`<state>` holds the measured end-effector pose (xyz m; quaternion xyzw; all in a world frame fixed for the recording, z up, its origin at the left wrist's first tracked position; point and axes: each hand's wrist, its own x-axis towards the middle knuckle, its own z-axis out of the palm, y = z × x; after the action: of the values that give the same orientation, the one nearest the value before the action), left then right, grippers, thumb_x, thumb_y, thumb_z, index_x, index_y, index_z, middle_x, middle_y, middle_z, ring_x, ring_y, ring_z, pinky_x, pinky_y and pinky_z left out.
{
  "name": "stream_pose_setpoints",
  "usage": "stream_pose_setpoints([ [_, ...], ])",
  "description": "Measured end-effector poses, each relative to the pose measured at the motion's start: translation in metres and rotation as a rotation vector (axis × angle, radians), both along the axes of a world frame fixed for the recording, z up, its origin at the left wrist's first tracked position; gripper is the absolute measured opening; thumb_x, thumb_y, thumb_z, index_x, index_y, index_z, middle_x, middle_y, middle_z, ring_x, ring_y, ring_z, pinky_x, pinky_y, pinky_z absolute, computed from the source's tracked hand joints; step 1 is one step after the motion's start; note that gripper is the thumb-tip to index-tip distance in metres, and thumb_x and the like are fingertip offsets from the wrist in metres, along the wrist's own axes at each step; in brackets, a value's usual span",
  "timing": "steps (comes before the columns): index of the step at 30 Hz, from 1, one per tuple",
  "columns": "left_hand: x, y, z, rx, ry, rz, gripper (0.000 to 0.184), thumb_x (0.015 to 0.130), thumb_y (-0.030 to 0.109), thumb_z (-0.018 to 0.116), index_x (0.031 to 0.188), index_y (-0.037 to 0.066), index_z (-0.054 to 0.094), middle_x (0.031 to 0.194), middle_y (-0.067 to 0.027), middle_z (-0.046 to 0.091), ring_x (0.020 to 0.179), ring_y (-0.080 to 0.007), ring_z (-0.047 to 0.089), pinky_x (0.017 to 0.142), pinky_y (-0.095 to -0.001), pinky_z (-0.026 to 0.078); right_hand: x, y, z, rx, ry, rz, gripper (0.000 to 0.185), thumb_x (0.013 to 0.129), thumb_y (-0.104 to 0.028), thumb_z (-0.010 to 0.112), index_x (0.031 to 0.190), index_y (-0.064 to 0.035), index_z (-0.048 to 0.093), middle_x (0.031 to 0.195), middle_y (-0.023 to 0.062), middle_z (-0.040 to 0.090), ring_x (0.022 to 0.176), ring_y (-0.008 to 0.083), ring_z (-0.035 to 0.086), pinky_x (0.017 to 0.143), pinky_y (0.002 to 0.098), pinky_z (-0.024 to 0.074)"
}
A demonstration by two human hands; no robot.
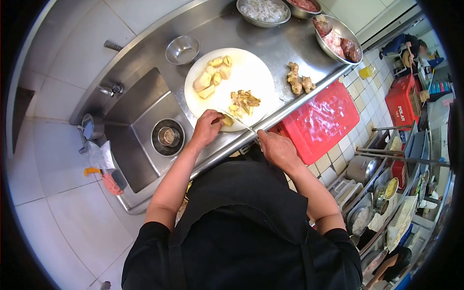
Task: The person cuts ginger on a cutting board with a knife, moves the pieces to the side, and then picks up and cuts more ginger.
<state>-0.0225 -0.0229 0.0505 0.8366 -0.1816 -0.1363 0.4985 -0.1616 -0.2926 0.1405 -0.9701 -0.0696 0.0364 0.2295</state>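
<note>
I have my left hand partly closed, fingertips pinching a ginger piece near the cutting board's edge, seemingly to steady it against the blade; my right hand is wrapped around the knife; peeled ginger sits apart from the peelings, likely to keep it clean; unpeeled ginger root lies within reach on the steel surface.

The boxy red plastic container on the right side of the head view bore the brand-like word "POLAR" in white capital letters. Smaller white characters stood just beneath that word, too small to read surely. Nothing else was legible.
</note>
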Motion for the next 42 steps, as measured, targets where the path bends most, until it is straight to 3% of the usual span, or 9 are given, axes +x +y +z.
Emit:
stream_pose_setpoints([
  [3, 0.002, 0.000, -0.002, -0.011, -0.006, -0.014, 0.024, 0.094, -0.001, 0.075, 0.118, -0.004, 0.076, 0.126, -0.0139, 0.068, 0.115, -0.0274, 0.073, 0.103, -0.0360, 0.061, 0.003, -0.001, -0.003, -0.022, -0.019, 0.009, 0.015, 0.108, -0.018, 0.055, 0.112, -0.0072, 0.065, 0.082, 0.0174, 0.071, 0.079, 0.0389, 0.073, 0.070, 0.0545, 0.0570],
  [12, 0.006, -0.003, 0.007, 0.035, 0.028, -0.027, 0.024, 0.094, 0.000, 0.076, 0.117, -0.004, 0.076, 0.127, -0.0147, 0.069, 0.116, -0.0289, 0.073, 0.104, -0.0364, 0.060, 0.005, 0.003, 0.017, 0.052, 0.123, -0.001, 0.019, 0.109, -0.019, 0.053, 0.115, -0.0024, 0.062, 0.087, 0.0231, 0.072, 0.084, 0.0455, 0.071, 0.075, 0.0606, 0.0548],
  [23, 0.006, -0.002, -0.003, 0.005, -0.007, -0.026, 0.022, 0.093, -0.001, 0.077, 0.115, -0.004, 0.075, 0.122, -0.0147, 0.070, 0.112, -0.0281, 0.074, 0.100, -0.0363, 0.061, 0.002, 0.000, -0.009, 0.010, 0.165, 0.024, 0.023, 0.110, -0.021, 0.051, 0.117, -0.0022, 0.062, 0.087, 0.0231, 0.074, 0.084, 0.0447, 0.072, 0.073, 0.0606, 0.0566],
  [29, 0.006, -0.004, -0.007, 0.040, -0.035, 0.000, 0.022, 0.089, -0.003, 0.077, 0.110, -0.004, 0.074, 0.116, -0.0165, 0.072, 0.104, -0.0296, 0.075, 0.094, -0.0364, 0.062, 0.015, 0.005, -0.001, -0.033, 0.237, -0.004, 0.033, 0.105, -0.014, 0.052, 0.135, -0.0020, 0.061, 0.091, 0.0248, 0.074, 0.088, 0.0455, 0.074, 0.075, 0.0595, 0.0570],
  [33, 0.008, 0.002, -0.026, -0.039, -0.029, -0.014, 0.021, 0.088, -0.003, 0.077, 0.108, -0.003, 0.073, 0.112, -0.0157, 0.071, 0.102, -0.0281, 0.074, 0.091, -0.0357, 0.061, 0.032, 0.012, 0.021, 0.006, 0.429, -0.011, 0.042, 0.102, -0.011, 0.053, 0.144, -0.0074, 0.057, 0.105, 0.0255, 0.075, 0.102, 0.0443, 0.075, 0.084, 0.0578, 0.0577],
  [36, 0.010, 0.007, -0.035, -0.016, -0.037, -0.046, 0.021, 0.087, -0.004, 0.076, 0.107, -0.003, 0.071, 0.109, -0.0149, 0.070, 0.099, -0.0288, 0.073, 0.089, -0.0369, 0.060, 0.042, 0.015, -0.006, 0.083, 0.426, -0.033, 0.031, 0.106, -0.015, 0.051, 0.133, -0.0050, 0.060, 0.106, 0.0278, 0.075, 0.099, 0.0475, 0.075, 0.081, 0.0584, 0.0593],
  [42, -0.002, -0.011, -0.005, 0.007, -0.228, -0.102, 0.031, 0.081, 0.000, 0.082, 0.106, 0.002, 0.063, 0.110, -0.0142, 0.070, 0.108, -0.0317, 0.070, 0.093, -0.0400, 0.059, 0.033, 0.010, -0.029, 0.164, 0.308, -0.091, 0.030, 0.107, -0.022, 0.053, 0.129, -0.0041, 0.061, 0.097, 0.0284, 0.074, 0.094, 0.0500, 0.073, 0.081, 0.0618, 0.0567],
])
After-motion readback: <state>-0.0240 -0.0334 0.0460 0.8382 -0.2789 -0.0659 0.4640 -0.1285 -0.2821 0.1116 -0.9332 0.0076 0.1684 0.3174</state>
